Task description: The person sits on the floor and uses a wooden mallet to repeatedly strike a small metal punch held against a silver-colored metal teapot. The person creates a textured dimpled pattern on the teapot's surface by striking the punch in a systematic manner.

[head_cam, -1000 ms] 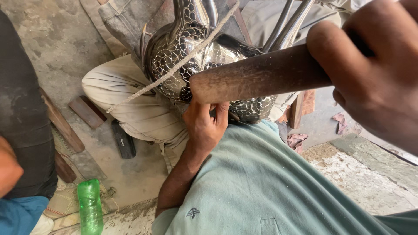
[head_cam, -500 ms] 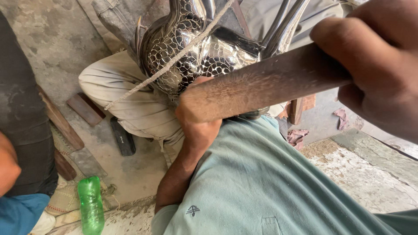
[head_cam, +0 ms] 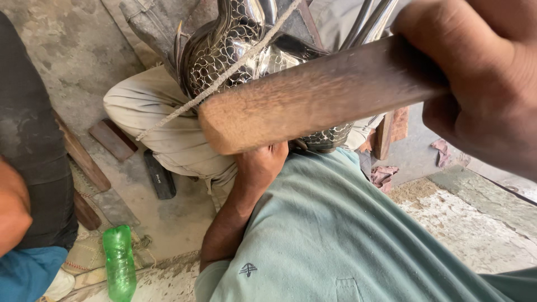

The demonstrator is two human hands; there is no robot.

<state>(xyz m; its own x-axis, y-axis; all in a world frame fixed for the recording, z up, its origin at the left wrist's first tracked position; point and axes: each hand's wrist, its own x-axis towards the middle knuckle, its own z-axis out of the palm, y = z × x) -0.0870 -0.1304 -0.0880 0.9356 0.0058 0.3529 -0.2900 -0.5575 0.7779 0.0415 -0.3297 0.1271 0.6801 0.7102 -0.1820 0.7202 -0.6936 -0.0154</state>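
Hands at work on a metal figure, seen from a camera on the worker's head. The right hand (head_cam: 481,84) fills the upper right corner, fingers wrapped tight around a thick wooden handle (head_cam: 313,98) whose blunt cut end points left. Compared with half a second ago, that handle now looms larger and lower across the view, hiding more of the shiny metal figure (head_cam: 235,45) behind it; the stick has swung nearer the camera, which suggests a stroke under way, though the head of the tool is out of sight. The figure, covered in a scale pattern, sits high in the middle, resting against another person's knee in pale trousers (head_cam: 162,123), with a cord (head_cam: 207,89) running slantwise over it. The left hand (head_cam: 263,165) reaches up under the figure, fingers curled against its underside as before, steadying it. A green plastic bottle (head_cam: 118,263) lies on the floor at lower left.
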